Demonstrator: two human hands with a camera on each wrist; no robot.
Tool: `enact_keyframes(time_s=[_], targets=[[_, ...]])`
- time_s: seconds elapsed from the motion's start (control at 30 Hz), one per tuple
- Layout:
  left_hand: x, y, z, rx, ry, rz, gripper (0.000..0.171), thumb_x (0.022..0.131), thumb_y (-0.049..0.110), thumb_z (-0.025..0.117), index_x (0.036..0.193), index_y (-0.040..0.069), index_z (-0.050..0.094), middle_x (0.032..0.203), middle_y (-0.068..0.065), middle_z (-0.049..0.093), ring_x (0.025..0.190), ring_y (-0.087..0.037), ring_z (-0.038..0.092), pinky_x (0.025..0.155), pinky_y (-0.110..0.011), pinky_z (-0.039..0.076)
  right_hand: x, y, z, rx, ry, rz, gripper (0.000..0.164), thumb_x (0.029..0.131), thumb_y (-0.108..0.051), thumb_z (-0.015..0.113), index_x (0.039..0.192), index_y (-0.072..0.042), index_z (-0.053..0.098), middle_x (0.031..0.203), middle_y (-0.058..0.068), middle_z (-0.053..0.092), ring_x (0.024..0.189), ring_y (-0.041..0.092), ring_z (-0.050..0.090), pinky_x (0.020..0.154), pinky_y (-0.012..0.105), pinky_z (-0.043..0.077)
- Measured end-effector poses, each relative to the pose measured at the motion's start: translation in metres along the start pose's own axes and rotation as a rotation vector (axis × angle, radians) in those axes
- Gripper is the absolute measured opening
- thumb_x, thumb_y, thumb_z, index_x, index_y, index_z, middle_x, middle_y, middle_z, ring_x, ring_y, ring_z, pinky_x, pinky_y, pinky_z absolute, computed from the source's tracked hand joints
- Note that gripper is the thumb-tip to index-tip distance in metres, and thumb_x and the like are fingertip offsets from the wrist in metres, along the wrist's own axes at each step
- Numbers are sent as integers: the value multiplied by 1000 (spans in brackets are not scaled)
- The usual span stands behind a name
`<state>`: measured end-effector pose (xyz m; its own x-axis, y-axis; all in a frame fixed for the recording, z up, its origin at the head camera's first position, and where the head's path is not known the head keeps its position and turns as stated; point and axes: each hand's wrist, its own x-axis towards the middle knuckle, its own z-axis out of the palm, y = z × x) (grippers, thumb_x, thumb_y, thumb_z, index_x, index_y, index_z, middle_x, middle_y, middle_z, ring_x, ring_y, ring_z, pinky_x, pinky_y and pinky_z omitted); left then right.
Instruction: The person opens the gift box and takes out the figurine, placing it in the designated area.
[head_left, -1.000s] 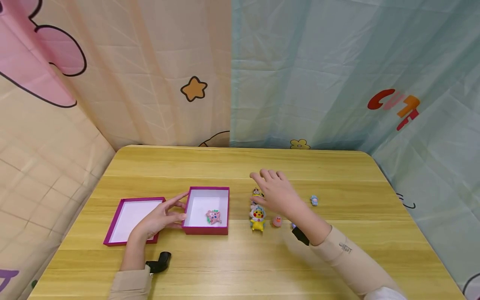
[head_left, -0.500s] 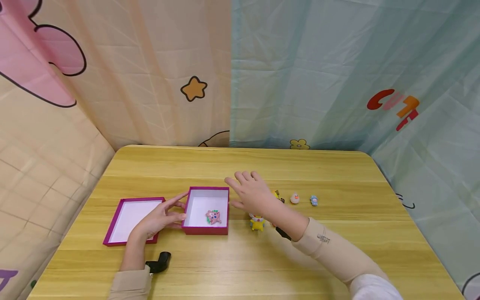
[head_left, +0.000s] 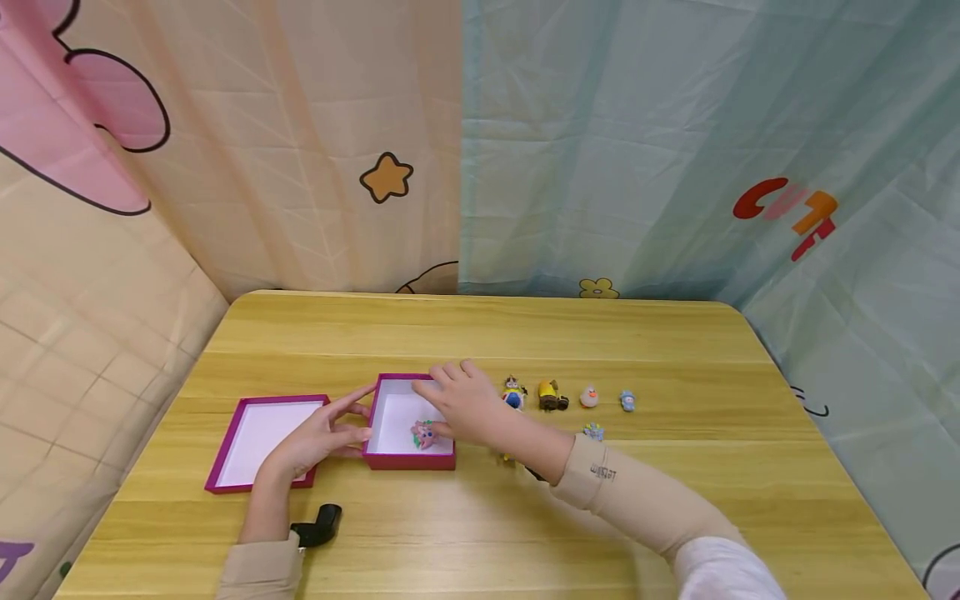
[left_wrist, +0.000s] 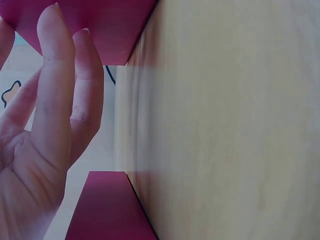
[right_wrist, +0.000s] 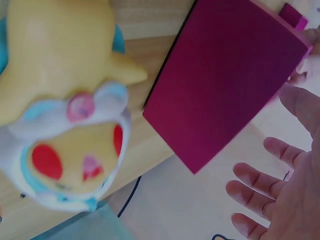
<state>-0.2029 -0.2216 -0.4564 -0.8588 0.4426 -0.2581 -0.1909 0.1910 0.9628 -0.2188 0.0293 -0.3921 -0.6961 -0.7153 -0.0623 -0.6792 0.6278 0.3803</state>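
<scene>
A magenta box [head_left: 408, 462] with a white inside stands at the middle left of the table, a small pink-and-green toy figure [head_left: 423, 434] lying in it. My left hand [head_left: 318, 437] rests its fingertips against the box's left side; in the left wrist view its fingers [left_wrist: 56, 95] are nearly straight on the wall. My right hand [head_left: 472, 408] hangs over the box's right edge. In the right wrist view that hand [right_wrist: 302, 200] has spread, relaxed fingers and holds nothing. Below the right forearm, mostly hidden in the head view, is a yellow figure in a white hood [right_wrist: 65, 65].
The box lid [head_left: 225, 454] lies inside up at the left. Right of the box are a crowned figure [head_left: 513, 393], a yellow-and-brown figure [head_left: 552, 397], a pale duck [head_left: 588, 397], a small blue figure [head_left: 627, 401] and a grey-blue figure [head_left: 593, 431].
My right hand has moved left from above the toy figures to over the box, uncovering the figures in the back row. The left hand and the box have stayed in place.
</scene>
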Motion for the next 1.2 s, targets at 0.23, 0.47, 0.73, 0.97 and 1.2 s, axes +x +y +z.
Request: enact_keyframes(time_s=[0.23, 0.47, 0.73, 0.97, 1.2], targets=[[1, 0, 1, 5, 14, -5, 73, 85, 15, 65, 145, 12, 24, 129, -26, 32, 99, -32, 58, 79, -41, 53, 12, -16, 7, -13, -28, -36, 55, 86, -59, 47, 130, -28, 38, 119, -2, 47, 109, 15, 45, 90, 28, 38], [0, 1, 1, 14, 21, -10, 73, 85, 16, 65, 145, 13, 25, 128, -25, 33, 99, -32, 58, 79, -41, 53, 21, -28, 12, -54, -86, -56, 53, 87, -58, 45, 131, -30, 35, 120, -3, 45, 110, 13, 43, 92, 27, 37], [-1, 3, 3, 21, 28, -12, 72, 85, 15, 65, 145, 12, 26, 127, -25, 33, 100, -32, 57, 79, -41, 53, 29, -33, 16, -93, -159, -45, 62, 81, -67, 46, 131, -32, 34, 123, -4, 43, 113, 12, 41, 92, 27, 35], [0, 3, 2, 11, 15, -6, 76, 83, 20, 67, 145, 12, 24, 128, -25, 33, 99, -31, 57, 79, -41, 53, 31, -35, 18, -119, -219, -32, 61, 80, -69, 45, 128, -33, 35, 121, -5, 42, 111, 12, 41, 88, 26, 34], [1, 1, 2, 9, 8, 4, 77, 83, 20, 67, 145, 11, 24, 128, -25, 33, 99, -32, 57, 79, -42, 53, 32, -36, 19, -132, -249, -18, 62, 78, -70, 46, 128, -34, 38, 126, -6, 42, 114, 11, 40, 86, 25, 34]])
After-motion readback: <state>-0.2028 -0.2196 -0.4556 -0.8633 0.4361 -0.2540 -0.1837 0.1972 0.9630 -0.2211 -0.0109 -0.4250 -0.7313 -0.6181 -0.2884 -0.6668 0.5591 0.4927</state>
